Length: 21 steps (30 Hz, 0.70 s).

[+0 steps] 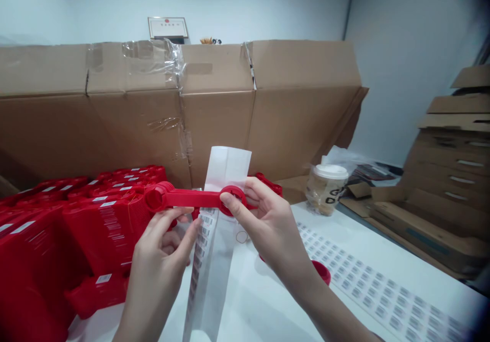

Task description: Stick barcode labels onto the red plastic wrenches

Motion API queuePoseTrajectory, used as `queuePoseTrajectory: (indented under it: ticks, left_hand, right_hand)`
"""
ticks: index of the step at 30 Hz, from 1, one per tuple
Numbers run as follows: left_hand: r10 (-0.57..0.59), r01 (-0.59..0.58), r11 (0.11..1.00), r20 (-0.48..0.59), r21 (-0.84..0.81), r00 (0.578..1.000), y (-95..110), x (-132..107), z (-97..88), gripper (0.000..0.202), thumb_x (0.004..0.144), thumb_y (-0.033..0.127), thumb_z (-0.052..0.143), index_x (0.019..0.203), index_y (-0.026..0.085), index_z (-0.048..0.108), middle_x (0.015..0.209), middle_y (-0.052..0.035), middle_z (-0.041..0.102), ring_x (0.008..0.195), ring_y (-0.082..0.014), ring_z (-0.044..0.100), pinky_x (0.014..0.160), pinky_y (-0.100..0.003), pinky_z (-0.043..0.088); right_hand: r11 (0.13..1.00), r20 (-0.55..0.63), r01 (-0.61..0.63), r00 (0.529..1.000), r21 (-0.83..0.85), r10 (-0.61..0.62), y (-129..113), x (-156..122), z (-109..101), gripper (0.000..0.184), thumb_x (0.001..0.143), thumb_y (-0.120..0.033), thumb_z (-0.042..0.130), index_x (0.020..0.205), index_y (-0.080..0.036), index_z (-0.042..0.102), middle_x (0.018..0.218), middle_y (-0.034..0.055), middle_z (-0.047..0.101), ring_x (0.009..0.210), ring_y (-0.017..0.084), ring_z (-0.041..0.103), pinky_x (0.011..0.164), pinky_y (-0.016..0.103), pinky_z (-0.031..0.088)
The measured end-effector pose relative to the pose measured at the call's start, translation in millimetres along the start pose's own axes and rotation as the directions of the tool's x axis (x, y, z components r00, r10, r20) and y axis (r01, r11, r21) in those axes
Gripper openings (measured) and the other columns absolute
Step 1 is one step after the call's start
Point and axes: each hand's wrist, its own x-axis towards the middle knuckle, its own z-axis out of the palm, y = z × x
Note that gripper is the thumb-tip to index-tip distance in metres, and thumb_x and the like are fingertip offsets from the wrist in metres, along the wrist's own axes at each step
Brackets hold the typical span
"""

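Note:
My right hand (264, 219) grips one round end of a red plastic piece (195, 199), with the thumb on its front. The piece has a flat bar joining two round ends and is level in front of me. Behind it hangs a long strip of barcode labels (204, 240) on shiny backing, its white top end (227, 166) standing above the piece. My left hand (164, 250) is closed, its thumb tip at the strip's labelled edge and its index finger just under the red bar. Whether a loose label is between those fingers is hidden.
Stacked red plastic pieces (107, 224) with white labels fill the left side. A label sheet (367, 281) lies on the white table (386, 240) at right, near a lidded cup (327, 189). Large cardboard (214, 117) stands behind; cartons (451, 178) are stacked right. A red ring-shaped part (322, 272) is beside my right forearm.

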Motion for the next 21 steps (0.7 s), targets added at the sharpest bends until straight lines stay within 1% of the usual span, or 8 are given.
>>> queuePoseTrajectory:
  ticks: [2,5,9,12,15,17,19,21]
  left_hand:
    - [0.003,-0.003,1.000,-0.011,0.018,1.000,-2.4,0.6,-0.9,0.043,0.078,0.058,0.077,0.104,0.025,0.069,0.091,0.0005,0.065,0.057,-0.0083,0.054,0.048,-0.018,0.043]
    - [-0.014,0.014,1.000,0.014,0.021,1.000,-4.0,1.4,-1.3,0.041,0.078,0.060,0.076,0.097,0.024,0.071,0.065,0.0035,0.057,0.049,-0.0086,0.049,0.040,-0.018,0.032]
    - [0.150,-0.144,0.982,-0.036,0.121,0.988,-4.4,2.3,-1.6,0.029,0.081,0.052,0.075,0.087,0.023,0.074,0.061,0.0039,0.056,0.050,-0.0093,0.047,0.044,-0.019,0.035]
    - [0.356,-0.335,0.906,-0.040,0.259,0.933,-5.0,2.0,-1.5,0.014,0.087,0.039,0.073,0.087,0.025,0.073,0.068,0.0046,0.060,0.053,-0.0090,0.047,0.050,-0.020,0.040]
    - [0.585,-0.524,0.732,-0.008,0.436,0.811,-6.0,0.7,1.0,0.003,0.091,0.027,0.069,0.091,0.025,0.071,0.075,0.0052,0.064,0.057,-0.0083,0.050,0.060,-0.021,0.043]
    - [0.669,-0.574,0.626,0.014,0.528,0.743,-6.2,-0.9,3.8,0.004,0.092,0.021,0.067,0.094,0.023,0.070,0.082,0.0039,0.067,0.061,-0.0085,0.054,0.064,-0.020,0.044]
    - [0.683,-0.585,0.610,0.020,0.534,0.730,-4.8,-3.7,5.9,0.007,0.093,0.019,0.066,0.096,0.023,0.070,0.084,0.0032,0.069,0.060,-0.0084,0.054,0.062,-0.020,0.044]
    - [0.630,-0.563,0.689,0.008,0.456,0.777,-1.0,-7.5,5.8,0.005,0.092,0.022,0.066,0.093,0.024,0.070,0.080,0.0034,0.067,0.054,-0.0082,0.051,0.057,-0.020,0.044]
  right_hand:
    - [1.000,0.003,0.005,1.000,-0.003,-0.005,-0.9,-1.0,0.8,0.020,0.092,-0.041,0.071,0.095,-0.022,0.068,0.089,-0.0007,0.071,0.090,0.016,0.069,0.070,0.024,0.055]
    - [1.000,0.025,0.009,1.000,-0.024,-0.008,-1.3,-2.8,3.5,0.020,0.092,-0.041,0.071,0.093,-0.022,0.067,0.090,-0.0004,0.072,0.090,0.016,0.069,0.070,0.023,0.055]
    - [0.997,0.045,0.033,0.999,-0.065,-0.030,-0.2,-4.3,6.1,0.018,0.093,-0.040,0.070,0.096,-0.023,0.067,0.092,-0.0011,0.073,0.089,0.015,0.069,0.065,0.022,0.054]
    - [0.996,0.047,0.064,0.997,-0.069,-0.061,0.9,-4.3,6.7,0.016,0.093,-0.039,0.070,0.096,-0.023,0.066,0.087,-0.0022,0.072,0.084,0.014,0.067,0.062,0.022,0.052]
    - [0.995,0.040,0.072,0.997,-0.075,-0.069,2.4,-3.9,7.7,0.013,0.093,-0.036,0.071,0.094,-0.023,0.066,0.082,-0.0040,0.069,0.077,0.012,0.064,0.058,0.021,0.050]
    - [0.995,0.039,0.063,0.997,-0.082,-0.060,3.8,-3.5,8.6,0.013,0.091,-0.033,0.073,0.094,-0.024,0.066,0.085,-0.0037,0.070,0.080,0.013,0.065,0.060,0.022,0.051]
    - [0.995,0.030,0.046,0.999,-0.083,-0.043,5.6,-2.7,9.0,0.013,0.090,-0.034,0.074,0.094,-0.023,0.066,0.086,-0.0026,0.071,0.084,0.014,0.067,0.063,0.023,0.052]
    - [0.998,0.020,0.019,1.000,-0.064,-0.017,7.5,-0.8,7.7,0.016,0.091,-0.037,0.073,0.092,-0.023,0.066,0.086,-0.0016,0.072,0.086,0.015,0.068,0.066,0.024,0.054]
